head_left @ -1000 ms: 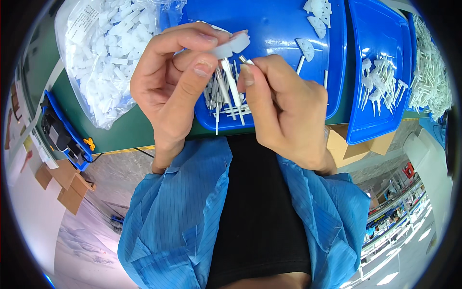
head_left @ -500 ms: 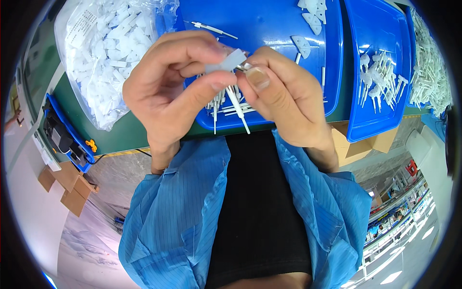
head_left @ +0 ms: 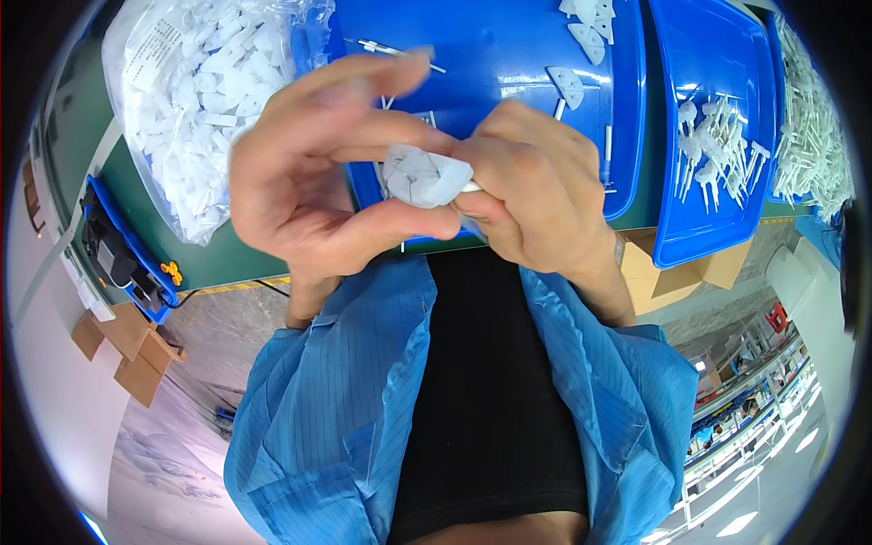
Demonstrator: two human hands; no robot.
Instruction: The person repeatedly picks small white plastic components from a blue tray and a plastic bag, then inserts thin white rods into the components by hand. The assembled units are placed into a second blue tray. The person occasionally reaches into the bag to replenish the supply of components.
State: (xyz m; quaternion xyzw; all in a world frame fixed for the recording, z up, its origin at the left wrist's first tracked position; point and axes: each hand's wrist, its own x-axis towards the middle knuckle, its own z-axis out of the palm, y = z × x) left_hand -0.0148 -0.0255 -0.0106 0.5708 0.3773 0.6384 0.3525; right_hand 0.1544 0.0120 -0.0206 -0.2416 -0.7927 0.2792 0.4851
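Over the near part of a blue tray (head_left: 509, 54), my left hand (head_left: 304, 177) pinches a translucent white plastic piece (head_left: 422, 177) between its thumb and a finger. Its raised index finger is smeared by motion. The piece has a rounded, fan-like face turned toward me. My right hand (head_left: 545, 186) is closed at the piece's right end around a thin white rod (head_left: 470, 186), of which only a short stretch shows. Several white fan-shaped pieces (head_left: 568, 86) lie in the tray's far right. A slim metal-tipped rod (head_left: 391, 49) lies behind my left hand, which partly covers it.
At the left, a clear bag (head_left: 204, 100) is full of white plastic pieces. Another blue tray (head_left: 718, 64) on the right holds assembled pieces with rods (head_left: 713, 150). Beyond it is a heap of white rods (head_left: 808, 127). A cardboard box (head_left: 668, 282) stands below the table edge.
The white piece has turned so its broad face shows. My right hand has rolled over, knuckles up, and my left index finger has lifted off.
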